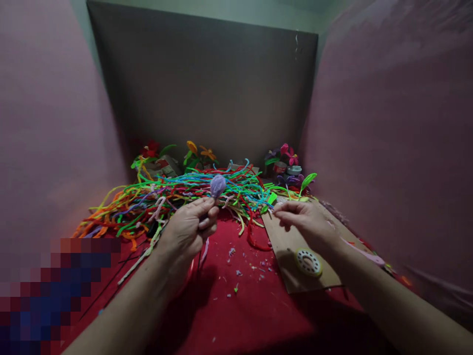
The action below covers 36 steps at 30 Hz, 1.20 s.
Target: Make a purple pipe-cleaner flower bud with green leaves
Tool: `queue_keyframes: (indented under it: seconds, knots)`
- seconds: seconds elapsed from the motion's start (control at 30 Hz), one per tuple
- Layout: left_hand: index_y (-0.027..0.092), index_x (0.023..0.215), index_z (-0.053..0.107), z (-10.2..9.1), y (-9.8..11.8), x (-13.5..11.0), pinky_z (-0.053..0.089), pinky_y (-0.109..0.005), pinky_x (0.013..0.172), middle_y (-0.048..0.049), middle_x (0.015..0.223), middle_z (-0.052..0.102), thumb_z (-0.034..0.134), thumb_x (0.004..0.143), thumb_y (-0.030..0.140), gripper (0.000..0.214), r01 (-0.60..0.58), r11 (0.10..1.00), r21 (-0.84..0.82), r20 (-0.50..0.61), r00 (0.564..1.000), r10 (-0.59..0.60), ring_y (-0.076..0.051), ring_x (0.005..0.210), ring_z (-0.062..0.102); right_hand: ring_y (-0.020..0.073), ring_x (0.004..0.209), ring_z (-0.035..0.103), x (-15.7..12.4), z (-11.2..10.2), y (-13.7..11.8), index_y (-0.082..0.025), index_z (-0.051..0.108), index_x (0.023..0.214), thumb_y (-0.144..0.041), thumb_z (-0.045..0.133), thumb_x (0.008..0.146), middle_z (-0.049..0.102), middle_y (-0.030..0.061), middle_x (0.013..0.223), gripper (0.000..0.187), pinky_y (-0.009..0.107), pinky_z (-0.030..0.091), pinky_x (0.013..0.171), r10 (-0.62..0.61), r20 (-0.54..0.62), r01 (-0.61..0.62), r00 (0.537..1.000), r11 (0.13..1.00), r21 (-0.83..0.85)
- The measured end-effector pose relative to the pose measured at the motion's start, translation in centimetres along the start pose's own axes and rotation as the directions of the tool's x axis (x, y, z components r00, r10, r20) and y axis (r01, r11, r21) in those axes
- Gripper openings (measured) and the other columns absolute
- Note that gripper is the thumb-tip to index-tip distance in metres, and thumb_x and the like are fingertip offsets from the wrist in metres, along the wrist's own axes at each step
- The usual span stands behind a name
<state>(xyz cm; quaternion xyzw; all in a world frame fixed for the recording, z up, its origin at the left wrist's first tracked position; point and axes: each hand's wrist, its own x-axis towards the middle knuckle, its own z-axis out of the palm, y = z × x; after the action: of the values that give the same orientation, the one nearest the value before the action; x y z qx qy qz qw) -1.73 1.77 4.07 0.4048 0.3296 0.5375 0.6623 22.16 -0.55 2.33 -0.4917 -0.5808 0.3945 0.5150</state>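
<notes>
My left hand [189, 226] is closed, pinching the base of a fuzzy purple pipe-cleaner bud [218, 186] between thumb and fingers. The bud stands upright above the fingertips, and a thin stem shows below the hand. My right hand [309, 223] hovers over the far left part of a cardboard sheet [295, 241], its thumb and fingers brought together in a pinch. Small pale and blue pipe-cleaner ends lie at those fingertips; whether they are gripped is too small to make out. Just beyond is a bright green leaf-shaped piece [272, 198].
A big heap of coloured pipe cleaners [177, 190] spreads across the back. Behind it stand finished orange flowers [207, 152] and pink flowers [290, 155]. A round yellow-rimmed disc with holes [308, 263] lies on the cardboard. Fuzzy scraps dot the red cloth [254, 310]. Pink walls flank both sides.
</notes>
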Motion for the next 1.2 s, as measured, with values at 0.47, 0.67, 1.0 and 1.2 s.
queue_keyframes:
  seconds: [0.47, 0.67, 1.0, 1.2]
  knots:
    - [0.011, 0.074, 0.053, -1.6, -3.3, 2.2, 0.021, -0.012, 0.032, 0.0073, 0.051, 0.042, 0.056, 0.075, 0.016, 0.006, 0.067, 0.992, -0.104, 0.0, 0.998, -0.067, 0.001, 0.032, 0.022, 0.0081, 0.04, 0.048, 4.9, 1.2, 0.7, -0.016, 0.051, 0.071, -0.031, 0.069, 0.062, 0.056, -0.0035, 0.053, 0.025, 0.021, 0.036, 0.04, -0.038, -0.323, 0.166, 0.945, 0.911, 0.378]
    - [0.01, 0.074, 0.055, -1.4, -3.1, 1.8, 0.021, -0.012, 0.031, 0.0071, 0.05, 0.042, 0.056, 0.075, 0.016, 0.006, 0.067, 0.994, -0.089, 0.008, 0.998, -0.067, 0.001, 0.032, 0.023, 0.0076, 0.044, 0.045, 3.3, 1.9, 2.2, -0.018, 0.047, 0.068, -0.039, 0.06, 0.078, 0.052, -0.0051, 0.054, 0.026, 0.021, 0.037, 0.046, -0.159, -0.267, 0.219, 0.951, 0.953, 0.21]
    - [0.01, 0.073, 0.055, -1.4, -3.2, 1.9, 0.021, -0.012, 0.032, 0.0069, 0.05, 0.042, 0.056, 0.075, 0.016, 0.006, 0.073, 0.993, -0.09, -0.007, 0.997, -0.074, 0.001, 0.032, 0.023, 0.0102, 0.053, 0.044, 0.5, 2.5, 0.0, -0.017, 0.048, 0.055, -0.041, 0.044, 0.088, 0.047, -0.0012, 0.054, 0.041, 0.026, 0.035, 0.056, -0.34, -0.125, 0.326, 0.932, 0.938, -0.122]
    - [0.01, 0.072, 0.055, -1.5, -3.2, 1.8, 0.02, -0.012, 0.031, 0.0066, 0.05, 0.042, 0.056, 0.076, 0.015, 0.006, 0.063, 0.992, -0.106, -0.015, 0.998, -0.064, 0.001, 0.033, 0.023, 0.0086, 0.048, 0.04, -1.5, 2.9, -1.6, -0.018, 0.04, 0.047, -0.039, 0.049, 0.087, 0.043, -0.0028, 0.048, 0.045, 0.026, 0.032, 0.053, -0.396, -0.147, 0.381, 0.906, 0.916, -0.123]
